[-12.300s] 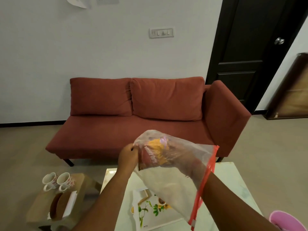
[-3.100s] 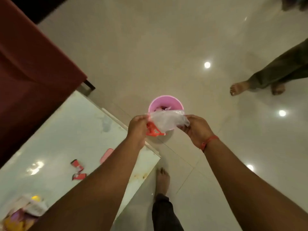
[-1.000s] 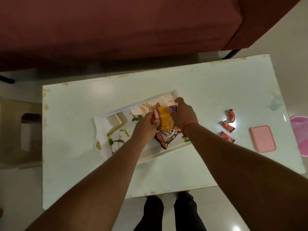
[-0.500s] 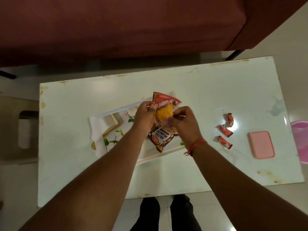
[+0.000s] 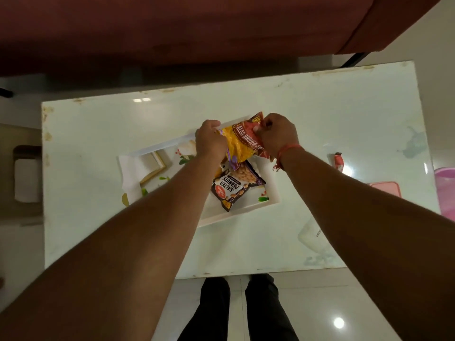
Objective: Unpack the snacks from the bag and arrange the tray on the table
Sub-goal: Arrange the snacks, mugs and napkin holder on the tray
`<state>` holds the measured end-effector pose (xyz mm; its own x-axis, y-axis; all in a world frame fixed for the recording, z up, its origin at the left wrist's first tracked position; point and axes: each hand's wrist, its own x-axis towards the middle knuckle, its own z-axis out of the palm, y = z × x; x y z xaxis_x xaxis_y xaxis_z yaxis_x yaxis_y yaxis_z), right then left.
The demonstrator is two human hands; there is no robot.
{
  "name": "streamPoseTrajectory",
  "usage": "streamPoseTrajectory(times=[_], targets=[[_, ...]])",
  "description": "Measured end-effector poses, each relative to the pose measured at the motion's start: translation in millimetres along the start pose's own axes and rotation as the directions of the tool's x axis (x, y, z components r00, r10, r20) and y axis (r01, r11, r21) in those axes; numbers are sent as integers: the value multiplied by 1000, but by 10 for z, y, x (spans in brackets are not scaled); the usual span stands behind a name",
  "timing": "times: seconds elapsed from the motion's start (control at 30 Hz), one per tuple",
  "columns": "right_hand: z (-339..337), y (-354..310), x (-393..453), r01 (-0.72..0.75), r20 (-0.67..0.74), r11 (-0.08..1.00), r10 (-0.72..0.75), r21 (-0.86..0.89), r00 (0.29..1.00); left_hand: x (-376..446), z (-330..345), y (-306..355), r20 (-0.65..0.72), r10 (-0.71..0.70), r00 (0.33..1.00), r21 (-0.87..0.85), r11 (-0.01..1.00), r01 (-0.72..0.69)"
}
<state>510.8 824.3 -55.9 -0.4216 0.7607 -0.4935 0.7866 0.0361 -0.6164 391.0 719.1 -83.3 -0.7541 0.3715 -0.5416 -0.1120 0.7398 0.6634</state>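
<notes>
Two hands, our left hand and right hand, clasp the crinkly yellow-and-red snack packet above the white floral rectangular tray, seemingly to lay it beside the dark peanut packet.

On the table, left of middle, a tray; in it a peanut packet, and above its far edge a snack packet between left hand and right hand. Right of the tray, a small wrapped sweet, then a flat box. Behind the table, a sofa.
</notes>
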Motion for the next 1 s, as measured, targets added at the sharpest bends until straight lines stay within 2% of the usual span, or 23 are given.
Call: streamPoseTrajectory(times=[0.1,0.27,0.47,0.6,0.7,0.77,0.87,1.0], targets=[[73,10,40,25,-31,1000,-25,7,999,39,77,-42,-98,-23,995,-34,999,20],[93,71,109,76,-81,997,-77,-19,994,57,101,-105,-212,68,975,53,997,-58],[29,189,-6,97,-161,992,-109,-81,981,-63,12,-254,-186,144,972,117,985,-123],[122,314,-499,205,-127,967,-224,-148,966,-247,-183,-444,-239,76,968,139,989,-43],[282,374,-689,218,-77,955,-237,-203,968,-400,-185,-508,-92,40,995,137,990,-27],[339,321,-604,188,-105,953,-218,-238,970,-446,-129,-444,14,44,999,130,990,-45],[341,156,-319,70,-164,968,-112,-242,980,-390,-38,-369,74,64,995,185,980,-77],[302,16,-17,-46,-144,986,22,-163,989,-382,35,-308,125,151,981,238,955,-178]])
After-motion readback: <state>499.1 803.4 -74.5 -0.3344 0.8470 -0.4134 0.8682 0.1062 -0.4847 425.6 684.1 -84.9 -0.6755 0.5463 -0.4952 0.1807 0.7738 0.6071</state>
